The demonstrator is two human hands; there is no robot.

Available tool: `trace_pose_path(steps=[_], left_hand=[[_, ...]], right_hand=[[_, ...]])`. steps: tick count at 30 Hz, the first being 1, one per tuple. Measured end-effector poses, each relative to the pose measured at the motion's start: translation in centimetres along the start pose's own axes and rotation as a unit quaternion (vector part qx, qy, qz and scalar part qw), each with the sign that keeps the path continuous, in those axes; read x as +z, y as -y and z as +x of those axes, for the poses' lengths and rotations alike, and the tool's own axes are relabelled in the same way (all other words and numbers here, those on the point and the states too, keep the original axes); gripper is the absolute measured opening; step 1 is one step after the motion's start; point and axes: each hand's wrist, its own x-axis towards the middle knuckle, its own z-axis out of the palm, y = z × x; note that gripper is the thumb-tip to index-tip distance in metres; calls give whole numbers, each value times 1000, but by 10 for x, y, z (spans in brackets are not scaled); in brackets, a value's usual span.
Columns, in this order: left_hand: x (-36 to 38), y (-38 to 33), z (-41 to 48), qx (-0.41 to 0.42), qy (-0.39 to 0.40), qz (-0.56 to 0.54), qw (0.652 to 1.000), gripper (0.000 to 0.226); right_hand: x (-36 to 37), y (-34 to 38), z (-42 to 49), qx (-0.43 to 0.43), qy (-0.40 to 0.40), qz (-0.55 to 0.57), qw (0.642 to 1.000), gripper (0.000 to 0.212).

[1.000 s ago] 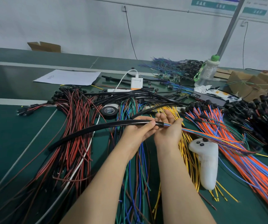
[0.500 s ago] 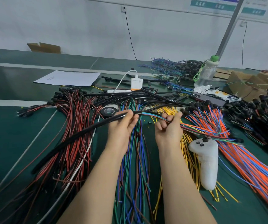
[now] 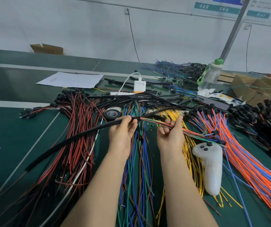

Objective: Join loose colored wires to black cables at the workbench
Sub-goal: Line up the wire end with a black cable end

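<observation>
Colored wires [image 3: 136,185] lay loose on the near bench [image 3: 17,136], running under and between the two forearms. Yellow wires [image 3: 195,163] lay just to their right, with a white controller [image 3: 213,169] resting on them. Red wires [image 3: 79,149] fanned out on the left, orange wires [image 3: 254,169] on the right.

Above these piles, the left hand [image 3: 121,131] pinched the cable [image 3: 82,133] close to its open end, thumb against curled fingers. From that grip the cable ran down and left, its free end lying across the red wires. The right hand [image 3: 170,136] was curled round the bundle [image 3: 151,121], a thin group of mixed wires that spanned the gap between the hands and entered the cable mouth. Past the right hand the bundle trailed right; its black plugs [image 3: 221,142] lay just beside the controller top, among the orange wires.

Farther back were a tape roll [image 3: 112,114], a white charger [image 3: 139,86], a paper sheet [image 3: 71,80] and a bottle [image 3: 210,76].

Probable faults from this position:
- One green strand arched clear of the bundle near the plugs. A strand not held with the rest would likely buckle at the cable mouth rather than feed.
- The plugs could catch in the orange wires or on the controller and check the bundle's travel.
- The cable's free end could drag red wires along with it.
- A loose pinch would probably let the cable slide with the bundle.
</observation>
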Motion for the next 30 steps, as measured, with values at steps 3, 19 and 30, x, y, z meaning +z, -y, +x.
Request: trace_pose_path(steps=[3, 19, 30], left_hand=[[1, 5, -1, 2, 51, 39, 998, 15], [2, 1, -2, 1, 26, 15, 1000, 10], [4, 10, -4, -36, 106, 54, 992, 10]], right_hand=[[2, -5, 0, -1, -7, -21, 1000, 44], [2, -8, 0, 20, 7, -29, 999, 37], [7, -22, -2, 19, 34, -87, 995, 39]])
